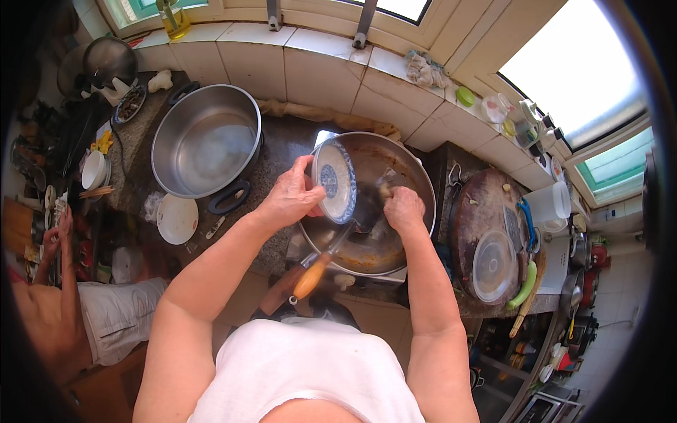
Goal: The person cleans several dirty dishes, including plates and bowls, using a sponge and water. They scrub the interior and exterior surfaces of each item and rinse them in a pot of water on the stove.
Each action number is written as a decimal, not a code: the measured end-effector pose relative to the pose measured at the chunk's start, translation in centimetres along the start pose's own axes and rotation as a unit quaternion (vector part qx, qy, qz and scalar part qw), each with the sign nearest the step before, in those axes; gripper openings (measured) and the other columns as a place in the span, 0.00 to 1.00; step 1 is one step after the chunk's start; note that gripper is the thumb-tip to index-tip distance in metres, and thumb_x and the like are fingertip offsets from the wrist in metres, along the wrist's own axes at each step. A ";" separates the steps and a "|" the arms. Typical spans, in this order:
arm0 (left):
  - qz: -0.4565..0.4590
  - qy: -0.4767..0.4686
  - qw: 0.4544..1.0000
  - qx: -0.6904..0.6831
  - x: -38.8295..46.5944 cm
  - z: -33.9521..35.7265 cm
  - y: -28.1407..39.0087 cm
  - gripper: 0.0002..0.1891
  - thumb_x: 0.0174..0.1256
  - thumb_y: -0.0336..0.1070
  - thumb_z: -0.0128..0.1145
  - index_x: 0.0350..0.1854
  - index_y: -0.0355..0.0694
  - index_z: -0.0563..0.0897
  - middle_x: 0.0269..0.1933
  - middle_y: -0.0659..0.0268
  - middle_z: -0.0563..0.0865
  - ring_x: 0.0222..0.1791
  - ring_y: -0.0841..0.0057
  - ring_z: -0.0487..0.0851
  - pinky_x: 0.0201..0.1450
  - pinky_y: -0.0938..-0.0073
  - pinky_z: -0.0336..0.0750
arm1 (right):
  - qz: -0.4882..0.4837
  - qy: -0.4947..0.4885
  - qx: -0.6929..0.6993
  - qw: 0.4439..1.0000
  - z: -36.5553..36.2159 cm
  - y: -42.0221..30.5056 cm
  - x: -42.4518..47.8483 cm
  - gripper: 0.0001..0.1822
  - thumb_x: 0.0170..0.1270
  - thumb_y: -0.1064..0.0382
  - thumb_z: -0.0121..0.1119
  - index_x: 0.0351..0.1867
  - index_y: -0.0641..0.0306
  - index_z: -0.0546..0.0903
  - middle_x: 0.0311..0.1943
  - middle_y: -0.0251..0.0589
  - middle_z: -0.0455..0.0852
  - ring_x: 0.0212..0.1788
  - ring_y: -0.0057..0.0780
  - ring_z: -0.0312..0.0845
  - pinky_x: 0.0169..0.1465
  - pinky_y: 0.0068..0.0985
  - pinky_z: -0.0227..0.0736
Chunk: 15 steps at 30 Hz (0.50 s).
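My left hand (290,194) grips the rim of a blue-and-white patterned plate (335,180), tilted on its edge over the left side of a large metal wok (407,158). Inside the wok, my right hand (404,209) is closed around a small brownish thing (384,191), too blurred to name. Brown residue marks the wok's inner wall. A turner with a wooden handle (312,276) leans out over the wok's front left rim, its dark blade lying in the wok below the plate.
Left of the wok stands a deep steel pot (206,143) with black handles, near a white plate (177,219). On the right, a round chopping board (476,211) carries a clear lid (494,265) and a cleaver (512,227). Another person (63,301) is at the far left.
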<state>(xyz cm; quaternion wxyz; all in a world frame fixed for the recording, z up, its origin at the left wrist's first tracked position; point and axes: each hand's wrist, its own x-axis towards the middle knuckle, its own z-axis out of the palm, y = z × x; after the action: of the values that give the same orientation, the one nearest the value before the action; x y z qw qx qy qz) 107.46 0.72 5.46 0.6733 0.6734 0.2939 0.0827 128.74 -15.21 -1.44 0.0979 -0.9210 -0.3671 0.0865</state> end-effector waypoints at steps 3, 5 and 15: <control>-0.006 -0.010 1.000 0.001 0.3 0.9 -0.7 0.34 0.67 0.28 0.54 0.74 0.37 0.56 0.42 0.58 0.84 0.34 0.74 0.88 0.36 0.73 0.84 | -0.020 -0.032 0.228 0.973 -1.0 -1.6 -0.3 0.14 0.57 0.59 0.61 0.39 0.68 0.86 0.26 0.53 0.86 0.32 0.41 0.84 0.42 0.33 0.76; 0.004 -0.039 0.998 -0.055 0.1 1.4 -1.1 0.34 0.67 0.28 0.54 0.74 0.37 0.57 0.42 0.58 0.85 0.34 0.73 0.88 0.37 0.73 0.85 | -0.011 0.020 0.281 0.959 -0.4 -2.9 -0.6 0.14 0.57 0.60 0.61 0.39 0.67 0.87 0.25 0.52 0.86 0.30 0.40 0.84 0.40 0.32 0.76; 0.010 -0.078 0.983 -0.165 0.2 1.5 -2.9 0.35 0.67 0.27 0.54 0.75 0.35 0.56 0.43 0.59 0.85 0.34 0.74 0.88 0.37 0.75 0.85 | -0.252 -0.019 0.281 0.926 -3.9 -6.2 -3.7 0.08 0.60 0.69 0.60 0.40 0.63 0.86 0.35 0.45 0.82 0.41 0.45 0.82 0.45 0.34 0.75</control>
<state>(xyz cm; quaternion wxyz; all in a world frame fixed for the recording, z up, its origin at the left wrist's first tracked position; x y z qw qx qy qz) 107.56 -0.75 2.50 0.7951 0.5602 0.2166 0.0841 122.93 -13.83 4.15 0.3642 -0.7311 -0.5493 0.1765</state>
